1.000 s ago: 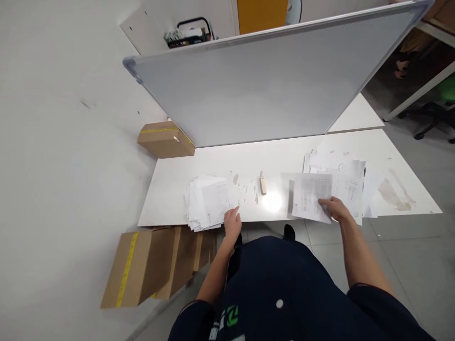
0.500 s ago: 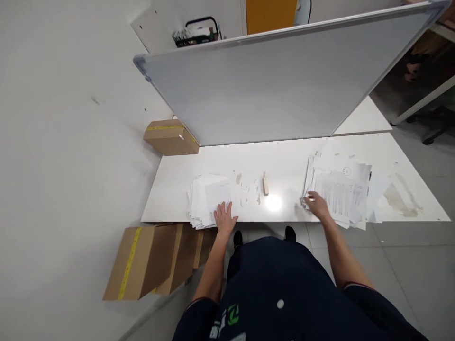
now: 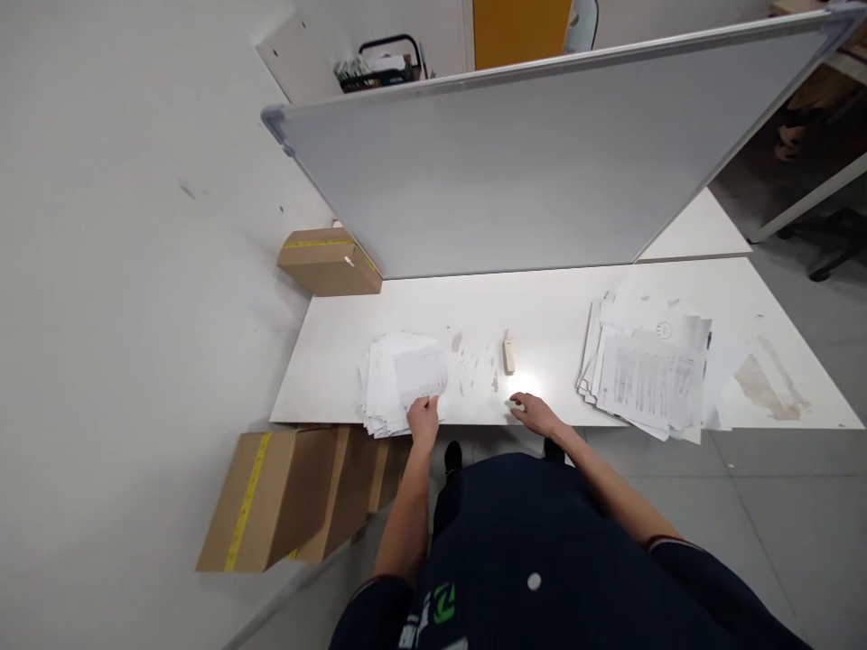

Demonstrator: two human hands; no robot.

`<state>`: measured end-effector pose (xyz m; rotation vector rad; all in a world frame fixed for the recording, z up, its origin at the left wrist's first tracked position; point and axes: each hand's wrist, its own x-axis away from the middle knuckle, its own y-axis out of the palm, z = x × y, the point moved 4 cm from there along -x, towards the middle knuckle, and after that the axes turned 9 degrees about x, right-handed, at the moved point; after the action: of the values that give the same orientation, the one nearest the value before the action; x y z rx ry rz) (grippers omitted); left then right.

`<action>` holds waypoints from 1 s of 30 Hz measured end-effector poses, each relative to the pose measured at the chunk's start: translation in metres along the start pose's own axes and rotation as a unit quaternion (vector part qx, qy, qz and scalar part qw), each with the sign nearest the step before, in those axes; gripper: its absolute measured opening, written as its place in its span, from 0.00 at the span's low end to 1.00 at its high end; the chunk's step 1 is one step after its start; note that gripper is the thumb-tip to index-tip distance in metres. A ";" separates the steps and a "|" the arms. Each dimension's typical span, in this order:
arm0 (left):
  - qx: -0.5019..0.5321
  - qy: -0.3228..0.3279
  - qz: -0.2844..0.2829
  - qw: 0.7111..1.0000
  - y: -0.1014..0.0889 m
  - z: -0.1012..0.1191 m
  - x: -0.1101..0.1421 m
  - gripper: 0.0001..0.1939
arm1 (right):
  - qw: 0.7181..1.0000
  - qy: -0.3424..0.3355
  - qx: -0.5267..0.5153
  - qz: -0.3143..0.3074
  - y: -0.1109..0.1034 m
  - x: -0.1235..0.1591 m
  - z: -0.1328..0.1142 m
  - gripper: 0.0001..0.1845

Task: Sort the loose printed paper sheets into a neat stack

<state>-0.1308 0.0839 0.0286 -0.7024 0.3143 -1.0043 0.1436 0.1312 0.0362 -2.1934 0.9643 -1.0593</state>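
Observation:
I stand at a white table (image 3: 542,307). My left hand (image 3: 424,417) pinches the near edge of the top sheet (image 3: 421,372) of a small pile of white papers (image 3: 389,384) at the table's left front, lifting that sheet a little. My right hand (image 3: 535,412) hovers low over the bare table front near the middle, fingers stretched out towards the left, holding nothing. A larger spread pile of printed sheets (image 3: 647,370) lies at the right. A small beige stapler-like object (image 3: 508,352) lies between the two piles.
A big whiteboard (image 3: 535,153) leans upright along the table's far side. A cardboard box (image 3: 329,262) sits at the far left corner, and flat cardboard boxes (image 3: 291,496) lean beside the table on the floor. Brown stains (image 3: 765,388) mark the table's right end.
My right hand let go of the printed sheet on the right pile and swept left to the table's middle. My left hand went from flat on the left pile to pinching its top sheet.

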 end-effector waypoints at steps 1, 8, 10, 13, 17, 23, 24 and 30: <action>0.013 -0.016 0.012 1.000 -0.003 -0.001 -0.003 0.15 | 1.000 -0.005 -0.004 -0.006 0.002 -0.001 -0.002 0.18; 0.097 -0.057 0.069 0.991 -0.016 0.002 -0.014 0.16 | 0.995 -0.031 -0.084 -0.039 0.020 -0.014 -0.023 0.15; 0.109 -0.051 0.076 0.990 -0.020 0.009 -0.014 0.18 | 0.990 -0.033 -0.125 -0.048 0.024 -0.018 -0.031 0.14; 0.119 -0.037 0.080 0.989 -0.027 0.025 -0.010 0.20 | 0.975 -0.030 -0.206 -0.072 0.029 -0.023 -0.047 0.14; 0.102 0.081 0.060 0.990 -0.027 0.061 0.012 0.15 | 0.939 -0.018 -0.326 -0.112 0.027 -0.031 -0.069 0.27; -0.017 0.320 -0.112 0.941 0.014 0.106 0.079 0.09 | 0.852 0.045 -0.518 -0.053 0.019 -0.043 -0.067 0.20; -0.030 0.333 -0.128 0.934 0.019 0.109 0.087 0.08 | 0.854 0.044 -0.517 -0.035 0.017 -0.043 -0.063 0.18; 0.078 0.240 -0.081 0.964 0.003 0.104 0.077 0.15 | 0.837 0.016 -0.546 0.014 -0.009 -0.033 -0.037 0.17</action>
<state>-0.0322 0.0604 0.1089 -0.3374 0.5986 -1.3381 0.1027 0.1571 0.0483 -2.9811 1.9452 -0.5247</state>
